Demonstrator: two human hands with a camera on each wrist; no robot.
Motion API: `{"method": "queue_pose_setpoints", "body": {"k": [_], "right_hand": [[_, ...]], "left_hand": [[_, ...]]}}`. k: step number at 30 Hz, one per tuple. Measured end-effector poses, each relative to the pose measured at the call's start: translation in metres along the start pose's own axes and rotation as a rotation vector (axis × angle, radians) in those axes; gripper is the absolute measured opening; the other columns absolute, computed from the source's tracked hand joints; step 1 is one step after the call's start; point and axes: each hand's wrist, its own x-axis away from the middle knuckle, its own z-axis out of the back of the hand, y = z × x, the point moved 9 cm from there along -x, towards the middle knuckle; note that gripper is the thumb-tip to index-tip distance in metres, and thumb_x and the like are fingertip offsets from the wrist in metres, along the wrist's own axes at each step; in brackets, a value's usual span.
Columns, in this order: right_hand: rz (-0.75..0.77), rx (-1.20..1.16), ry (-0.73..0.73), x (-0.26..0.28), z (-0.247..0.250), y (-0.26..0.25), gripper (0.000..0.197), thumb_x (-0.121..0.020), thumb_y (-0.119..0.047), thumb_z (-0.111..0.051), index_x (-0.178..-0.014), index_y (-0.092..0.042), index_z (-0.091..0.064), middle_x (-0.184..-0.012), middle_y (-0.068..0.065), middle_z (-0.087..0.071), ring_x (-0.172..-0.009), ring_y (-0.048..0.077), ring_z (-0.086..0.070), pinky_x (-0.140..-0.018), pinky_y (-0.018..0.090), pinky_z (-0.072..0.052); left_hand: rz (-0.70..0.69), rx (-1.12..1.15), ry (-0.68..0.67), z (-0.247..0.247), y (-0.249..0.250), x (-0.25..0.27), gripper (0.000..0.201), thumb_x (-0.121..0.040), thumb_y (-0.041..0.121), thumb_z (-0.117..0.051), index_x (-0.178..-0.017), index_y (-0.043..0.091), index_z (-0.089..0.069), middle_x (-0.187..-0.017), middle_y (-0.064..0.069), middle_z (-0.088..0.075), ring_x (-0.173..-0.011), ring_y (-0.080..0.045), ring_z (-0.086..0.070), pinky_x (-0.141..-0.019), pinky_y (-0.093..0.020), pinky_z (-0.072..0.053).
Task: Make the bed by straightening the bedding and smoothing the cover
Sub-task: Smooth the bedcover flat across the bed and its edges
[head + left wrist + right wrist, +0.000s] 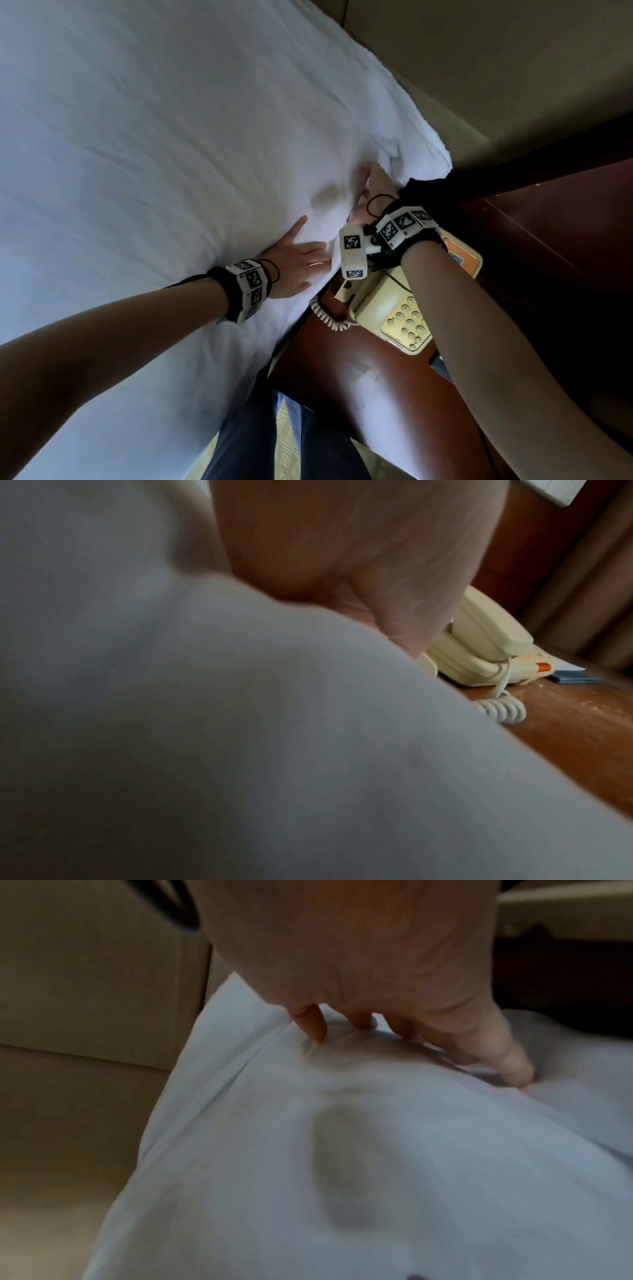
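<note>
Setting: we see a white cover [144, 144] filling the head view from 9 to 12 o'clock, with a wooden nightstand [370, 383] at 5 o'clock.
Left hand [294, 263]: flat, fingers spread on the cover's edge.
Right hand [370, 195]: we see its fingertips [514, 1069] pressing down into the cover, fingers bent, nothing gripped.
Beside: a cream telephone [394, 315] on the nightstand, at 3 o'clock of the left hand.
</note>
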Motion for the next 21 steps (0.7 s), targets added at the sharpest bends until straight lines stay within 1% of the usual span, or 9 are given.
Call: {"method": "queue_pose_setpoints", "body": {"k": [3,6,9,11,13,16,18,20,21], "right_hand": [[-0.052,0.086,-0.028,0.004,0.003,0.013,0.034,-0.081,-0.049,-0.054,-0.081,-0.015,-0.060,-0.087,0.000,-0.065,-0.086,0.017,-0.061,-0.090,0.030,-0.046],[-0.067,0.125,-0.066,-0.100,0.011,0.036,0.090,-0.052,-0.076,-0.054,-0.123,-0.020,-0.057,-0.122,0.007,-0.064,-0.105,0.029,-0.063,-0.095,0.043,-0.046],[0.012,0.192,0.022,-0.172,0.019,0.037,0.127,-0.029,-0.089,-0.047,-0.136,-0.020,-0.045,-0.133,0.006,-0.055,-0.114,0.032,-0.056,-0.101,0.049,-0.041],[0.075,0.103,-0.018,-0.121,0.010,0.019,0.107,-0.045,-0.085,-0.052,-0.127,-0.017,-0.053,-0.120,0.004,-0.059,-0.108,0.028,-0.057,-0.101,0.042,-0.043],[0.168,-0.003,-0.070,-0.059,0.002,-0.004,0.065,-0.071,-0.064,-0.059,-0.113,-0.014,-0.062,-0.108,0.003,-0.064,-0.092,0.020,-0.060,-0.091,0.032,-0.049],[0.370,0.013,-0.100,0.011,-0.001,-0.031,0.050,-0.074,-0.034,-0.064,-0.119,-0.017,-0.052,-0.100,0.003,-0.059,-0.089,0.020,-0.057,-0.080,0.029,-0.052],[0.653,0.301,-0.048,0.042,-0.004,-0.049,0.062,-0.083,-0.012,-0.057,-0.141,-0.014,-0.037,-0.119,0.006,-0.052,-0.106,0.023,-0.053,-0.085,0.028,-0.047],[0.889,0.684,0.022,0.050,-0.014,-0.061,0.072,-0.087,-0.014,-0.054,-0.150,-0.020,-0.021,-0.153,0.013,-0.023,-0.140,0.026,-0.026,-0.111,0.033,-0.029],[0.933,0.814,0.030,0.052,-0.020,-0.064,0.072,-0.089,-0.019,-0.054,-0.151,-0.022,-0.018,-0.157,0.014,-0.011,-0.146,0.025,-0.013,-0.116,0.034,-0.020]], "left_hand": [[0.012,-0.100,-0.123,-0.010,0.001,-0.005,0.043,-0.087,0.046,-0.052,-0.129,0.037,-0.053,-0.148,-0.003,-0.038,-0.145,-0.024,-0.020,-0.101,-0.065,0.029],[0.080,-0.258,-0.282,-0.024,0.004,-0.016,0.034,-0.095,0.035,-0.042,-0.124,0.026,-0.060,-0.153,-0.007,-0.028,-0.147,-0.028,-0.006,-0.094,-0.069,0.029],[0.059,-0.186,-0.234,-0.024,0.008,-0.023,0.031,-0.092,0.038,-0.044,-0.111,0.032,-0.068,-0.149,0.000,-0.036,-0.147,-0.024,-0.008,-0.089,-0.064,0.037],[0.049,-0.095,-0.171,-0.017,0.006,-0.016,0.031,-0.092,0.038,-0.043,-0.110,0.035,-0.068,-0.145,0.004,-0.040,-0.147,-0.020,-0.009,-0.096,-0.058,0.037],[0.065,0.000,-0.078,-0.005,0.002,-0.003,0.034,-0.094,0.034,-0.042,-0.123,0.035,-0.059,-0.153,0.002,-0.030,-0.148,-0.020,-0.006,-0.111,-0.050,0.024],[0.152,0.040,0.110,0.017,-0.006,0.030,0.052,-0.090,0.028,-0.050,-0.141,0.030,-0.041,-0.160,-0.004,-0.009,-0.148,-0.025,0.000,-0.116,-0.045,0.016],[0.172,0.041,0.151,0.020,-0.003,0.054,0.062,-0.078,0.026,-0.064,-0.138,0.025,-0.048,-0.156,-0.008,-0.023,-0.146,-0.027,-0.014,-0.116,-0.047,0.010],[0.116,0.027,0.125,0.007,0.015,0.071,0.062,-0.068,0.026,-0.071,-0.128,0.022,-0.058,-0.150,-0.010,-0.038,-0.142,-0.027,-0.027,-0.114,-0.048,0.003],[0.102,-0.007,0.074,-0.008,0.024,0.079,0.060,-0.067,0.026,-0.071,-0.126,0.022,-0.060,-0.148,-0.009,-0.041,-0.141,-0.027,-0.029,-0.114,-0.048,0.004]]}}
